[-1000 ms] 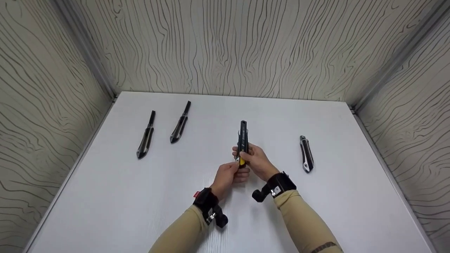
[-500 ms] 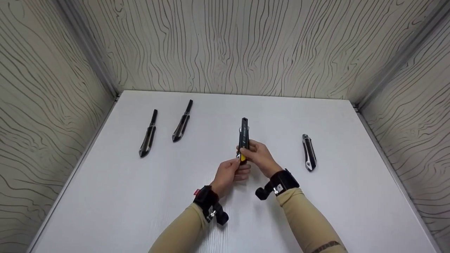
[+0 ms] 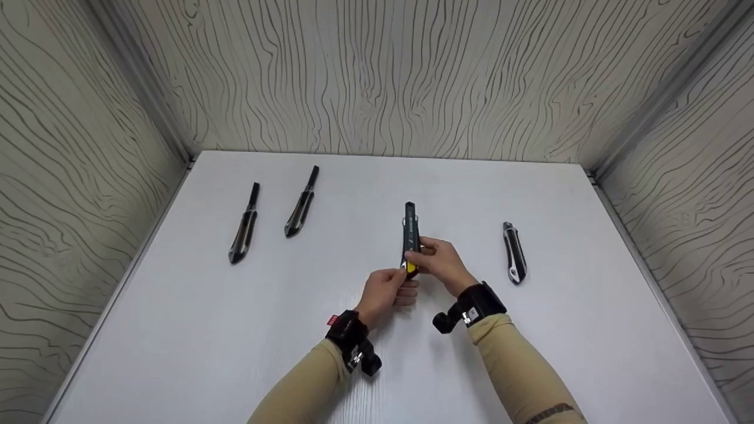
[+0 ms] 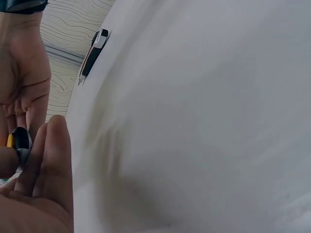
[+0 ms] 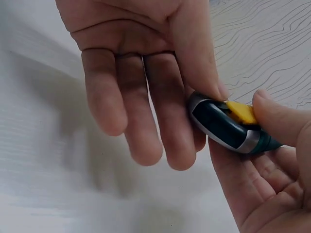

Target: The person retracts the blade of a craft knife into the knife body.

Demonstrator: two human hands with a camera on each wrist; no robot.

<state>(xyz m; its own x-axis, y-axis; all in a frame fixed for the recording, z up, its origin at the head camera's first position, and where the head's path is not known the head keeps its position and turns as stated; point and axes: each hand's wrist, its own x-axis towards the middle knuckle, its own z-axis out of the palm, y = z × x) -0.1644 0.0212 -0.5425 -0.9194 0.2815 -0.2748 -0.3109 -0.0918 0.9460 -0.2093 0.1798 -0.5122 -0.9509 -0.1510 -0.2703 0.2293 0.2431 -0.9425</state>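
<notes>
Both hands hold a dark utility knife (image 3: 410,229) with a yellow part (image 3: 411,268) near its rear end. Its front end points away toward the back wall. My right hand (image 3: 445,266) grips it from the right, thumb lying across the body beside the yellow part. At the rear end, my left hand (image 3: 382,292) pinches the knife between thumb and index finger. In the right wrist view, the left hand's other fingers (image 5: 138,109) extend loosely below the knife's silver-edged end (image 5: 218,124).
Two utility knives with long dark front ends, one outer (image 3: 243,235) and one inner (image 3: 300,212), lie on the left of the white table (image 3: 177,330). A shorter one (image 3: 515,253) lies on the right. Wood-patterned panels (image 3: 365,76) enclose the back and sides.
The right hand has shifted slightly rightward, and its fingertips no longer show on the knife's left side. The left hand keeps its pinch at the rear end. The other knives stay put.
</notes>
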